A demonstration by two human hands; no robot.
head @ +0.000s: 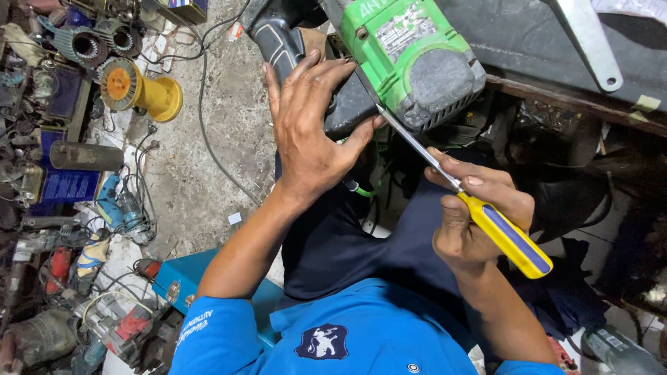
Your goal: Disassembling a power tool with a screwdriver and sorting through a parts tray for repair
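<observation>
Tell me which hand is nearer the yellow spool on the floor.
Left. The left hand rests on the green power tool, on the side toward the yellow spool. The right hand holds the screwdriver farther away, on the tool's other side.

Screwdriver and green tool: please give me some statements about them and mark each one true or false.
1. The right hand holds the screwdriver. True.
2. The screwdriver handle is red. False: it is yellow and blue.
3. The left hand rests on the green tool. True, on its dark part.
4. The screwdriver tip points away from the green tool. False: the shaft runs up to it.
5. The person wears a blue shirt. True.
</observation>
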